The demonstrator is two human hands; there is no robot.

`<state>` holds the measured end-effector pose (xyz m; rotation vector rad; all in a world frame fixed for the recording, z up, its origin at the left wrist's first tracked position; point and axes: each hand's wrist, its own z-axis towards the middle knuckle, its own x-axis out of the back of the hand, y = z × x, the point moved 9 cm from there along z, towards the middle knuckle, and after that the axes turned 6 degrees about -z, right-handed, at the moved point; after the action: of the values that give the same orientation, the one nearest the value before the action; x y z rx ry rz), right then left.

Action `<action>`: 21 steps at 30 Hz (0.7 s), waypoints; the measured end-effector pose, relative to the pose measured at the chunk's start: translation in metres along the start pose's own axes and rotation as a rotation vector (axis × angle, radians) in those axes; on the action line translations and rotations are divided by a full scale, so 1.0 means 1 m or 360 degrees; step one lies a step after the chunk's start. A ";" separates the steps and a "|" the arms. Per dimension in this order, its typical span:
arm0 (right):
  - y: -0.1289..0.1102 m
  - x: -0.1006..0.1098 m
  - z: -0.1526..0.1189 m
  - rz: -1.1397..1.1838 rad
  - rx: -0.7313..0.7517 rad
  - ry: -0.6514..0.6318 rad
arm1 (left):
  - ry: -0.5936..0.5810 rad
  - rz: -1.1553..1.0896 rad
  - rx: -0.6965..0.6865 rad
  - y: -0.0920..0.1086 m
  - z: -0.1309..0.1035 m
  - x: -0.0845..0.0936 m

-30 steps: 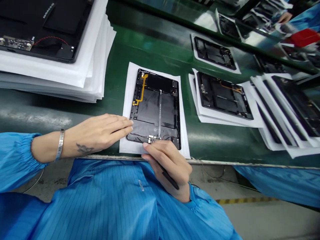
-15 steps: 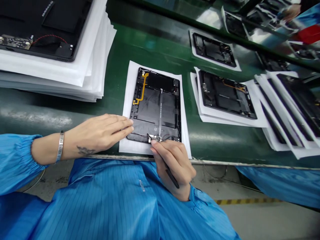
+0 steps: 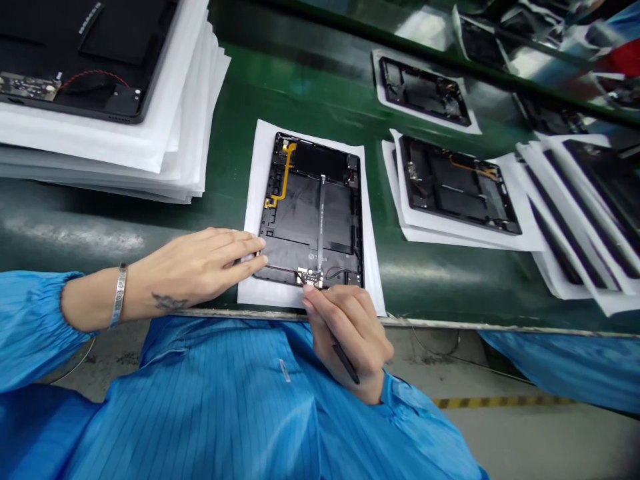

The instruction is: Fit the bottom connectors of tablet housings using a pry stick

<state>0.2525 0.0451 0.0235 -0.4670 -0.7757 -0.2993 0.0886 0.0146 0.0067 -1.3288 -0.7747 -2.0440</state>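
An opened tablet housing (image 3: 310,220) lies on a white sheet (image 3: 255,173) in front of me. A yellow flex cable (image 3: 287,175) runs along its left side, and a grey ribbon cable (image 3: 321,220) goes down to a small circuit board (image 3: 311,276) at the near edge. My left hand (image 3: 215,262) lies open, fingers stretched, with its fingertips against the housing's left edge. In my right hand (image 3: 350,330), closed in a pinch, are slim black tweezers (image 3: 346,364). Their tip is at the left end of the circuit board, partly hidden by my fingers.
To the left stands a tall stack of white sheets (image 3: 195,133) with a tablet housing (image 3: 75,60) on top. More housings on sheets lie to the right, one (image 3: 460,183) near and one (image 3: 425,92) farther back. A leaning stack (image 3: 575,220) stands beyond them on the green bench (image 3: 300,87).
My right hand has shifted slightly down, and the tweezers' tip has lowered, so more of the circuit board shows. The left hand stays at the housing's edge.
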 end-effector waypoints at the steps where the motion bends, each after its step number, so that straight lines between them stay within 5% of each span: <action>1: 0.003 0.003 0.002 0.0053 -0.0035 0.0004 | -0.0004 0.0021 0.0007 0.001 0.001 -0.001; 9: 0.024 -0.026 0.049 0.0879 -0.0388 -0.0271 | -0.0057 0.0509 0.0052 0.025 0.023 0.003; 15: 0.025 -0.040 0.047 0.0832 -0.0471 -0.0391 | -0.0083 0.0584 0.0049 0.031 0.028 0.003; 21: 0.014 -0.034 0.052 0.0761 -0.0279 -0.0355 | -0.0084 0.0577 0.0042 0.032 0.027 0.002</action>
<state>0.2036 0.0863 0.0269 -0.8425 -0.8310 0.1351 0.1272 0.0133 0.0227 -1.3979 -0.5339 -1.7142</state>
